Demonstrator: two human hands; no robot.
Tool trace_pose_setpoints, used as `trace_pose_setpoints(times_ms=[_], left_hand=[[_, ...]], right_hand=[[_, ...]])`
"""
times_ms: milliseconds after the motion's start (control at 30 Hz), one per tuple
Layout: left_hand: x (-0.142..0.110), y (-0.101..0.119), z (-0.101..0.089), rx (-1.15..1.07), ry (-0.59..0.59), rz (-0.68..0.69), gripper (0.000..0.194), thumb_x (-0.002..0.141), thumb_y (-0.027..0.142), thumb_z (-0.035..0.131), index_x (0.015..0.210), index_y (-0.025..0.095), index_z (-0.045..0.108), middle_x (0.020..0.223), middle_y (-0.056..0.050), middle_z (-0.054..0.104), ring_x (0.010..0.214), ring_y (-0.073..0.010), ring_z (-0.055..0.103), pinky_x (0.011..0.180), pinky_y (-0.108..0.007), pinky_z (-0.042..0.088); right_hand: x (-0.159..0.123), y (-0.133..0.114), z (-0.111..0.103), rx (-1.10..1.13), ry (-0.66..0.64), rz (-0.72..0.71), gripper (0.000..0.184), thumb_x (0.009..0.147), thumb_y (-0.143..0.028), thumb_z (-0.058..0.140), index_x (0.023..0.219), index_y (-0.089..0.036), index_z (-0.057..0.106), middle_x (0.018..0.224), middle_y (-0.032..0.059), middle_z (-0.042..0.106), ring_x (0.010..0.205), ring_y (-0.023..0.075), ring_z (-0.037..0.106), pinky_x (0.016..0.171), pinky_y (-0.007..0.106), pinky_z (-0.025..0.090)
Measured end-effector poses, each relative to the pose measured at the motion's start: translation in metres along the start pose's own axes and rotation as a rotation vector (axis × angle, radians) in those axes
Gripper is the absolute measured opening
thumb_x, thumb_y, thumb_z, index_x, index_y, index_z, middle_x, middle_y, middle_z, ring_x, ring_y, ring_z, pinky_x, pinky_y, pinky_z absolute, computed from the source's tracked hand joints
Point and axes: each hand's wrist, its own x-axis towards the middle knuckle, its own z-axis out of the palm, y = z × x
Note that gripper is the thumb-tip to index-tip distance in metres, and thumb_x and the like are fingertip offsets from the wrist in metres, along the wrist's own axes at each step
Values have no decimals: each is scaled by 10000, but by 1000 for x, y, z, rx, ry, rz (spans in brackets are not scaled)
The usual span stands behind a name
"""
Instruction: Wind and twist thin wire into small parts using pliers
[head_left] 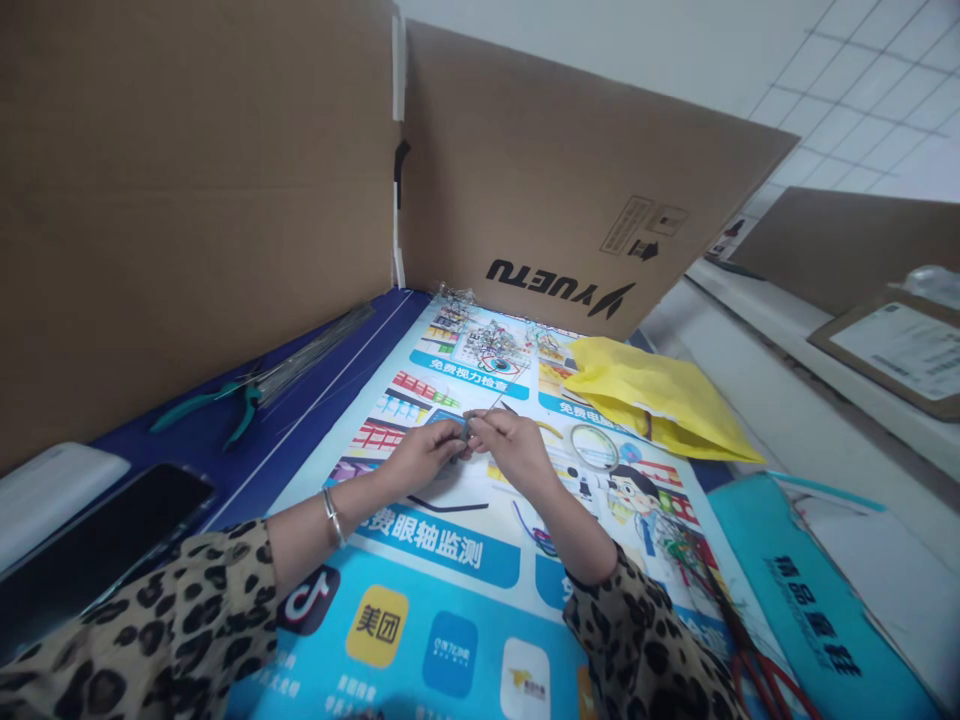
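My left hand (429,452) and my right hand (510,446) meet over the middle of the printed poster (480,590), fingertips pinched together. Between them is a small grey-blue piece (466,430), mostly hidden by the fingers. A thin wire end (496,402) seems to stick up beside the right fingers. Below the hands lies a dark thin strip (450,506). To the right of my right hand rests a clear ring, like a roll of tape (594,447). Curved purple and coloured strips (534,530) lie partly behind my right forearm.
Teal-handled pliers (244,410) and a bundle of thin wires (319,350) lie left. A tangle of wire scraps (495,345) sits at the back. Yellow bag (652,395), red-handled scissors (750,650) and teal packet (817,600) are right; a black phone (112,540) is left. Cardboard walls (555,170) stand behind.
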Motion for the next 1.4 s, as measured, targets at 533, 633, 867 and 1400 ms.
trace_pose_setpoints(times_ms=[533,633,867,1400], left_hand=[[-1,4,5,30,-18,12,143,837,169,387,772,179,515,738,12,608,720,-121,562,693,-245,412],[-1,3,5,85,-4,36,156,833,154,373,785,183,519,739,15,611,715,-120,562,688,-238,412],[-3,2,1,319,-2,53,215,816,142,351,858,190,557,763,2,622,679,-129,557,636,-236,413],[-4,4,-9,617,-24,11,228,834,180,371,969,181,554,934,-60,642,860,-194,601,716,-267,432]], right_hand=[[-3,-15,-19,-191,-17,-45,149,776,-250,571,856,-233,696,897,14,692,775,154,641,715,265,505],[-5,-25,-33,-298,-72,-87,156,774,-252,580,874,-218,695,929,27,693,878,168,628,803,270,472],[-22,-28,-108,-792,-262,22,229,835,-255,467,872,-211,688,923,31,692,862,191,613,732,271,429],[-29,0,-112,-1056,-204,208,270,876,-241,397,957,-193,649,981,59,661,901,172,577,744,229,375]])
